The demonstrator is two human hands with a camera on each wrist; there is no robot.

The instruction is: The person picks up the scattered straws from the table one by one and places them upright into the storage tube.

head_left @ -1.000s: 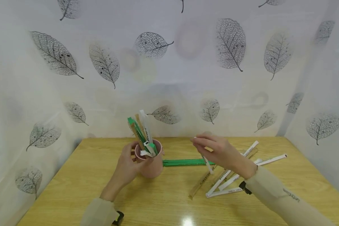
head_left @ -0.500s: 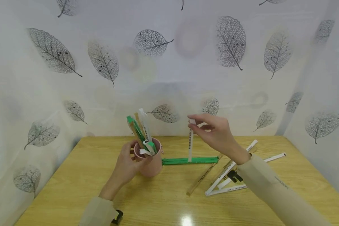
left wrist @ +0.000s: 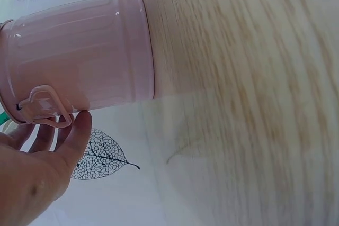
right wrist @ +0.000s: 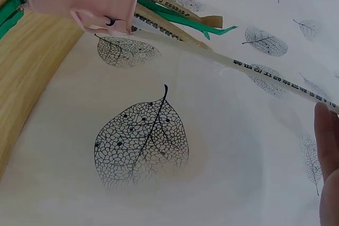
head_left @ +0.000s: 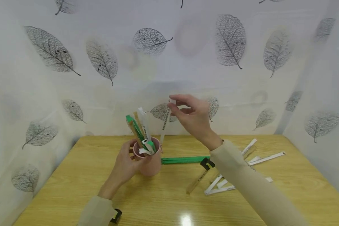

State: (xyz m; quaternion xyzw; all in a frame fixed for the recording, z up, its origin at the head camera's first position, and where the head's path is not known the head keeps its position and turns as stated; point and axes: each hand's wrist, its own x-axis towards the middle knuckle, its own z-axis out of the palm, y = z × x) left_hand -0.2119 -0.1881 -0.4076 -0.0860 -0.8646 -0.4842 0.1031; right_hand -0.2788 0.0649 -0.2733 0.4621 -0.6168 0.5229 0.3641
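Note:
My left hand [head_left: 126,164] grips the side of a small pink metal bucket [head_left: 150,169] standing on the table; in the left wrist view its fingers [left wrist: 79,136] meet the bucket's wall by a wire handle [left wrist: 50,104]. Several wrapped straws [head_left: 139,130] in green, brown and white lean inside the bucket. My right hand [head_left: 194,117] pinches the top of a white wrapped straw [head_left: 165,122], which slants down with its lower end close to the bucket's right rim. The right wrist view has that straw [right wrist: 275,80] running from the fingers toward the bucket.
A green wrapped straw [head_left: 183,160] lies flat on the wooden table [head_left: 147,204], right of the bucket. Several white straws [head_left: 266,158] and a brown straw [head_left: 196,183] lie loosely scattered farther right, partly under my right forearm. Leaf-printed cloth [head_left: 172,69] hangs behind.
My right hand has lifted the white wrapped straw off the scattered straws and carried it up and left to the bucket. My left hand keeps its grip on the bucket.

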